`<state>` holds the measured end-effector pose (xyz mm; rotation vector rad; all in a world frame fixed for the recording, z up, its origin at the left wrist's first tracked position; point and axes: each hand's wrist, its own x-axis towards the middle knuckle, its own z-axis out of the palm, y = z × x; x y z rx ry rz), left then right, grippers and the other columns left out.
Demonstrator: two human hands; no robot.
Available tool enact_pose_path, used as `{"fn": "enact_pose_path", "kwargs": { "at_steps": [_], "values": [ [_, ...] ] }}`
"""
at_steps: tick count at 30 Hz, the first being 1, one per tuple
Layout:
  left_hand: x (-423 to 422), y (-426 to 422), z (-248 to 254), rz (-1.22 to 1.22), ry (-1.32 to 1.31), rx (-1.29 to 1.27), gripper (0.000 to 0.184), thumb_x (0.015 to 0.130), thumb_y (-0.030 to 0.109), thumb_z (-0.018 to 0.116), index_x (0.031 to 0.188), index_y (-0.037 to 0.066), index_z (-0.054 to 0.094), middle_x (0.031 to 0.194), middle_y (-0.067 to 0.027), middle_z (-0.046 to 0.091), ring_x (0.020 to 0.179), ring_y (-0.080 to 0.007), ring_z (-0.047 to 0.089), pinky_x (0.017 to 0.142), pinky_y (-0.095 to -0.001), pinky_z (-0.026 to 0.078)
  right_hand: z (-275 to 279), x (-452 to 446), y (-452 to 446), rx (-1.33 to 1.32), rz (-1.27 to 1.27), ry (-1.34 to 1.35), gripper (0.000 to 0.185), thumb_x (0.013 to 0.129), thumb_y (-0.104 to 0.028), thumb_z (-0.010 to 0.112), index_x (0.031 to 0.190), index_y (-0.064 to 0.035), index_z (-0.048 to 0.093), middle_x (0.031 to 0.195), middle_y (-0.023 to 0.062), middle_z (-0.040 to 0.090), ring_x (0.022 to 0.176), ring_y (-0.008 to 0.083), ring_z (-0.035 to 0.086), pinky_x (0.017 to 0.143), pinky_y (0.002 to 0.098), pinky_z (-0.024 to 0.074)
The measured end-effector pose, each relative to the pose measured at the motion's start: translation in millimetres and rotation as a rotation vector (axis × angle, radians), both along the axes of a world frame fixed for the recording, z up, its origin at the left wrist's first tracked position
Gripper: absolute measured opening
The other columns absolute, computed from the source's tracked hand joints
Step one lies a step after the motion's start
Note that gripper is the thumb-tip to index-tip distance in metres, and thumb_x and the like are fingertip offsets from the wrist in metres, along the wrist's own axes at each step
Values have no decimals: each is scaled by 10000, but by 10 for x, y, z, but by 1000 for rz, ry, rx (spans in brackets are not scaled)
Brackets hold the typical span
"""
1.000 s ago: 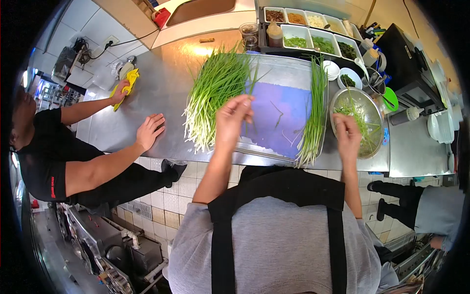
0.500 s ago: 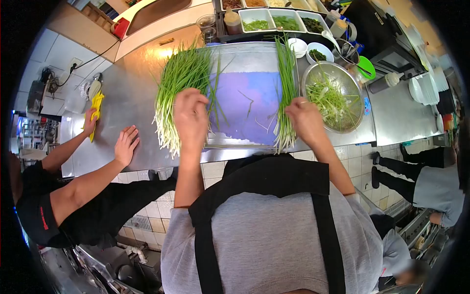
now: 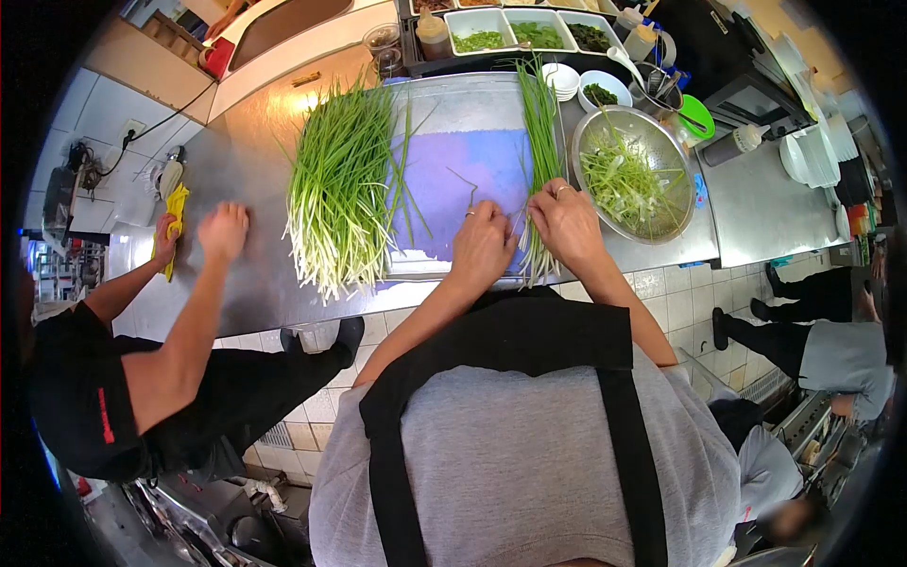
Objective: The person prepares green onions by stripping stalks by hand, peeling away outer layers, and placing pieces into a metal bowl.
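A large pile of thin green onions [image 3: 345, 180], white ends toward me, lies at the left of a blue-purple cutting board [image 3: 444, 180]. A narrower bunch of green onions [image 3: 540, 132] lies along the board's right side. My right hand [image 3: 570, 225] is closed, its fingertips pinching stalks at the lower part of this bunch. Just left of it, my left hand [image 3: 484, 248] is curled with fingers pressed together over the board; what it pinches is too small to make out. A few loose stalks lie on the board.
Right of the board stands a metal colander [image 3: 673, 203] with pale green trimmings. Behind it are white bowls [image 3: 605, 90] and a green container [image 3: 696, 118]. Topping trays [image 3: 539, 36] line the back. At left, another person's hand [image 3: 225, 230] hovers over the counter; their other hand holds a yellow cloth [image 3: 174, 222].
My left hand has moved right, from the large pile to beside my right hand. My right hand has shifted slightly left along the narrow bunch. The other person's near hand has lifted and moved left.
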<state>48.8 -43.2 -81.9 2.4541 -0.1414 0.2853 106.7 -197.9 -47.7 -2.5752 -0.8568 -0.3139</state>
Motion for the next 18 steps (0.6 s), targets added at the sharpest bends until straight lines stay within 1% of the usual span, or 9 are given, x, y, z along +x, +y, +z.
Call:
{"fn": "enact_pose_path", "kwargs": {
  "at_steps": [2,5,8,9,12,15,18],
  "values": [
    [27,-24,-42,24,-9,48,111,707,102,667,735,7,616,928,-132,537,872,-310,546,742,-389,462,40,-26,-26,53,-19,16,99,752,-145,645,805,-62,635,847,100,576,800,277,582,700,393,445],
    [-85,130,183,8,-1,104,92,721,96,649,742,18,606,894,-132,554,829,-320,563,714,-399,466,86,-57,-88,151,-43,70,85,757,-130,643,794,-54,637,846,103,578,763,296,583,686,400,463],
    [-281,339,394,2,39,189,78,732,90,635,753,28,592,835,-129,570,775,-328,576,690,-408,468,91,-76,-142,200,-35,103,77,764,-126,640,786,-52,637,855,105,581,741,311,582,673,406,471],
    [-338,415,483,-20,-22,227,67,754,77,589,733,18,566,755,-139,568,711,-335,587,648,-415,486,93,-78,-147,202,-34,109,75,765,-127,639,786,-54,638,860,105,582,742,314,582,672,407,471],
    [-521,652,714,13,125,212,58,781,87,583,763,33,576,769,-146,596,714,-328,600,636,-416,484,134,-78,-127,201,-31,138,76,771,-129,635,785,-54,641,873,108,587,743,317,586,667,412,474],
    [-670,819,1029,90,123,181,39,792,82,583,796,44,590,760,-143,613,699,-317,610,618,-412,479,140,-59,-118,167,-28,151,79,775,-128,632,797,-53,645,883,111,590,741,320,591,665,415,477],
    [-753,964,1267,224,-3,170,50,787,74,597,828,46,604,755,-138,621,678,-310,614,605,-392,478,103,-24,-104,134,-32,128,85,780,-127,626,813,-53,649,889,115,592,742,324,597,663,419,482]
  ]
}}
